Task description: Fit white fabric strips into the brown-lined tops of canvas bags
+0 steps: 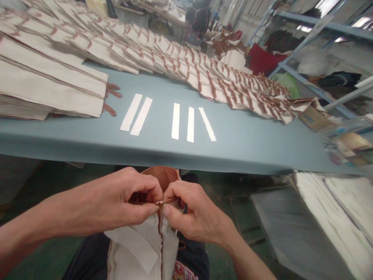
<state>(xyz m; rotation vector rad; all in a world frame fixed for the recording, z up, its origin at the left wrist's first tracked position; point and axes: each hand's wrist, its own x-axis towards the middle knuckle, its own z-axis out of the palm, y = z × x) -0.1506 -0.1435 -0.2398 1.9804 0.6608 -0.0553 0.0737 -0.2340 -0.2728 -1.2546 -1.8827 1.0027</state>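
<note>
A cream canvas piece (170, 252) with a brown edged seam (160, 241) hangs over my lap. Thumb and fingers of my left hand (128, 198) pinch it at the top of the seam. My right hand (192, 210) is closed in a pinch on the same spot, its fingertips meeting those of the left. Behind the hands a brown, leather-like part (166, 175) curves up. A loose white strip (135, 245) lies across the canvas below my left hand. What exactly sits between the fingertips is too small to tell.
Several white strips (175, 121) lie on the blue-grey table (247, 144) in front. Stacked canvas pieces (52, 85) with brown loops stand at left; a long row of brown-trimmed ones (186, 70) runs behind. More pale fabric (335, 217) is at right, below blue shelving (326, 25).
</note>
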